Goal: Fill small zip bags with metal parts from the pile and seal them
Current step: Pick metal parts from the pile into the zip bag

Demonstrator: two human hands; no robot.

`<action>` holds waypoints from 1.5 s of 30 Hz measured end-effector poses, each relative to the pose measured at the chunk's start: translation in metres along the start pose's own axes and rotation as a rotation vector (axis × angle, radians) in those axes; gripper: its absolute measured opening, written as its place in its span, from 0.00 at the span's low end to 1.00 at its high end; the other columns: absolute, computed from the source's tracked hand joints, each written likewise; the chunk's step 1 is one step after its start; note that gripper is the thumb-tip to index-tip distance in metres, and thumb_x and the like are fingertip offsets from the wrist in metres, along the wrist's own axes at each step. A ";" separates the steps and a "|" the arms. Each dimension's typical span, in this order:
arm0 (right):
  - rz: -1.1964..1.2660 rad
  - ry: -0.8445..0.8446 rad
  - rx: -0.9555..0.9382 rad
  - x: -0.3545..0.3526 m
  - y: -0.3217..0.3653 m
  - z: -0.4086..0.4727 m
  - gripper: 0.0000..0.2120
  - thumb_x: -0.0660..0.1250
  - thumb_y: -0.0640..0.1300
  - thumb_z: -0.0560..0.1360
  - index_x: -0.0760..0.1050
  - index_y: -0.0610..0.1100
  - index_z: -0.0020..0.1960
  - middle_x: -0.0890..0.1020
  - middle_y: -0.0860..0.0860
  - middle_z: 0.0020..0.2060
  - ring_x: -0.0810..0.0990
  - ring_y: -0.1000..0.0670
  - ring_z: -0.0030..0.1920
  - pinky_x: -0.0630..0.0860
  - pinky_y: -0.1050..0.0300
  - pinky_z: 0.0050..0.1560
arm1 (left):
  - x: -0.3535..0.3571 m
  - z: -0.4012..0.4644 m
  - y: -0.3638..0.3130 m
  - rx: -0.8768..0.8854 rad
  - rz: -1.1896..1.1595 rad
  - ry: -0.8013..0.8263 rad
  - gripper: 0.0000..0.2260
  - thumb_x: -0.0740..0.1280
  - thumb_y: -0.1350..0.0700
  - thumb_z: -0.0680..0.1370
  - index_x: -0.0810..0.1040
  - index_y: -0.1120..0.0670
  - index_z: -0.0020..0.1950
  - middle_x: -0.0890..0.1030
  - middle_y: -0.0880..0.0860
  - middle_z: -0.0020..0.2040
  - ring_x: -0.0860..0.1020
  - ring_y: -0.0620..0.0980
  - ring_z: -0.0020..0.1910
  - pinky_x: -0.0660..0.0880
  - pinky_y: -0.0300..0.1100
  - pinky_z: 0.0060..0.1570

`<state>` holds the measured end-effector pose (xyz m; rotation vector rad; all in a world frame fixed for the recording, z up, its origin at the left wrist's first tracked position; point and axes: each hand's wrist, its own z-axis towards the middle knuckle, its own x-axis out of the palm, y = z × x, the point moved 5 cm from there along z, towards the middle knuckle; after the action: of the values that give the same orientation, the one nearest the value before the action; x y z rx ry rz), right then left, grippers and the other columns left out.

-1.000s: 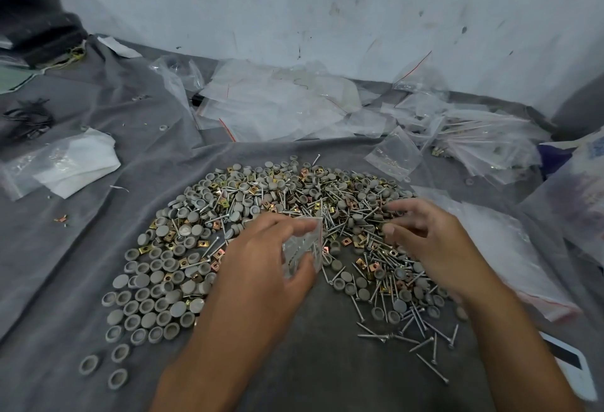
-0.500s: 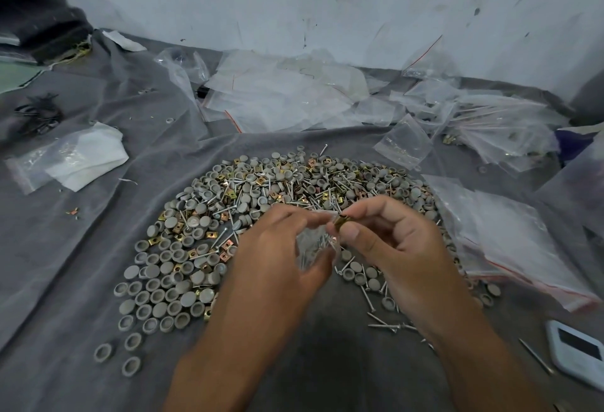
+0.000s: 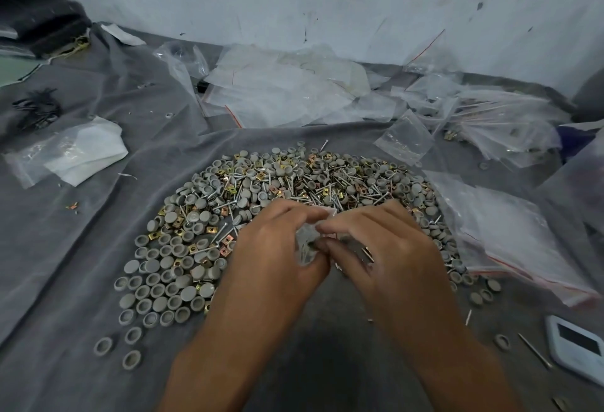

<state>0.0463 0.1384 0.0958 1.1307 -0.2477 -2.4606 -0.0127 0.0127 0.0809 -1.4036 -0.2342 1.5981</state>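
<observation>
Clear zip bag (image 3: 305, 241) pinched between curled fingers of left hand (image 3: 277, 248) and right hand (image 3: 376, 248).

**Open cloth near me, clutter on three sides**

I see bare grey cloth (image 3: 75, 281) to the left of the pile of parts (image 3: 294, 189) and in front of it, between my forearms. Ahead, loose empty bags (image 3: 277, 91) crowd the wall. A stack of bags (image 3: 510, 235) touches the pile's right edge, and a white device (image 3: 575, 349) sits near right.
</observation>
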 end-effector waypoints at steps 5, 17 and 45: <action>0.399 -0.686 0.413 -0.048 -0.053 0.002 0.10 0.70 0.41 0.79 0.76 0.56 0.47 0.80 0.64 0.36 0.76 0.62 0.34 0.71 0.69 0.36 | -0.011 -0.001 0.006 -0.043 0.015 -0.056 0.18 0.75 0.48 0.70 0.80 0.42 0.59 0.74 0.34 0.48 0.73 0.30 0.47 0.67 0.20 0.47; -0.032 0.332 0.627 0.049 -0.129 0.002 0.08 0.70 0.41 0.78 0.80 0.53 0.54 0.82 0.59 0.46 0.77 0.64 0.43 0.75 0.64 0.43 | -0.026 -0.001 0.012 -0.119 -0.012 -0.162 0.16 0.77 0.53 0.70 0.78 0.39 0.53 0.76 0.35 0.44 0.75 0.31 0.45 0.66 0.19 0.43; -0.335 0.449 0.386 0.058 -0.122 -0.007 0.09 0.67 0.51 0.80 0.80 0.57 0.60 0.78 0.56 0.51 0.74 0.52 0.55 0.70 0.56 0.46 | -0.021 -0.002 0.009 -0.096 0.004 -0.124 0.18 0.78 0.54 0.70 0.79 0.42 0.56 0.74 0.34 0.42 0.73 0.30 0.45 0.65 0.19 0.45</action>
<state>-0.0183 0.2219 0.0113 1.9928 -0.4364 -2.4028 -0.0187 -0.0084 0.0879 -1.3787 -0.3867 1.6985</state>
